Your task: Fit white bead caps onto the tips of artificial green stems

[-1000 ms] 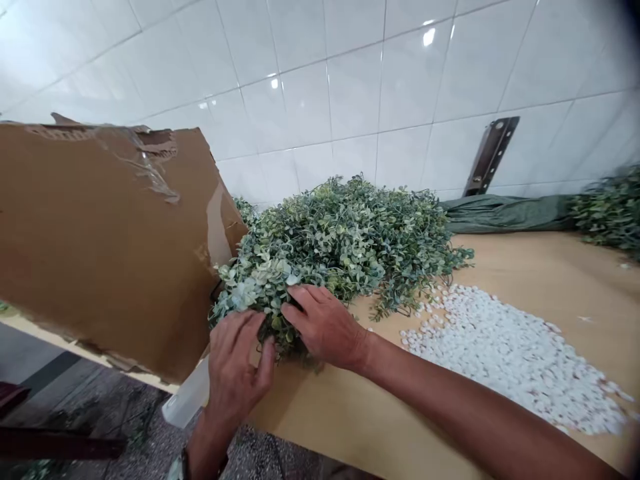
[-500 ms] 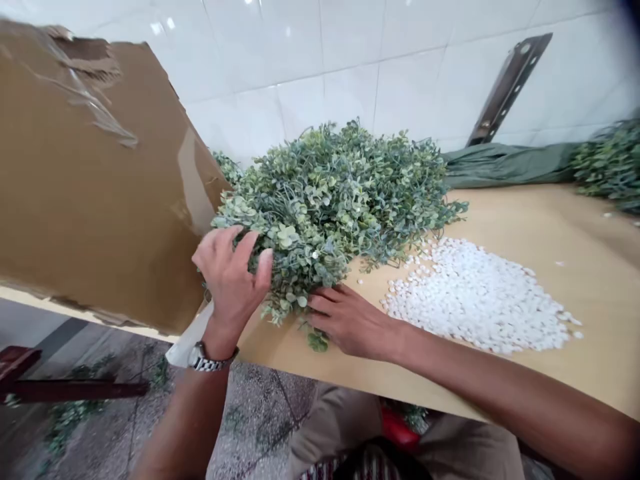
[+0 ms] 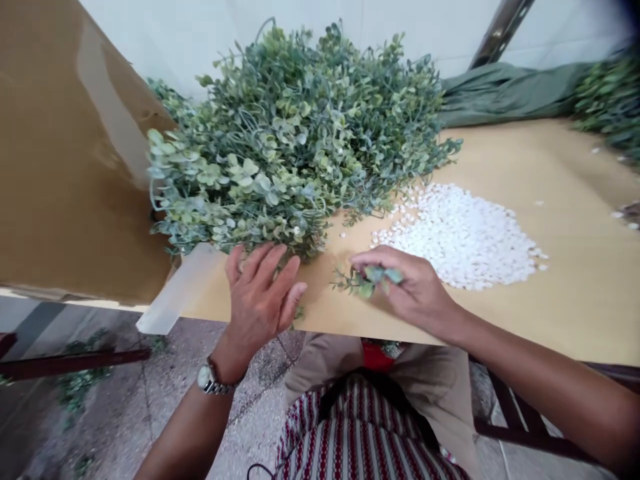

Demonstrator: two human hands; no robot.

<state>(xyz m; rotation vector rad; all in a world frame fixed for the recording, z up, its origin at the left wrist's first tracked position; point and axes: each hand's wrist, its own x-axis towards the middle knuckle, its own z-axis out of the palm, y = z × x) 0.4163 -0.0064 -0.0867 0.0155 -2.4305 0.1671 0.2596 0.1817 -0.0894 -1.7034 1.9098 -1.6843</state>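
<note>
A big heap of artificial leaf sprigs [image 3: 300, 147] lies on the table against the tiled wall. My left hand [image 3: 263, 293], with a metal watch on its wrist, rests at the heap's front edge with fingers spread; a bit of greenery shows beside its thumb. Between the thumb and fingers of my right hand [image 3: 413, 290] is a small leaf sprig [image 3: 367, 283], held just above the table near the front edge. Behind that hand spreads a pile of small white disc-like pieces [image 3: 465, 233].
A large cardboard box [image 3: 60, 167] stands at the left. A translucent strip [image 3: 180, 290] hangs over the table edge [image 3: 590, 313]. Green cloth [image 3: 510, 93] runs along the wall, with more foliage [image 3: 613, 113] at the far right. Leaf scraps [image 3: 80, 380] lie on the floor.
My right hand has drawn away from the heap to the right, now with a sprig in it. My left hand has come down to the heap's front edge. The view has tilted downward.
</note>
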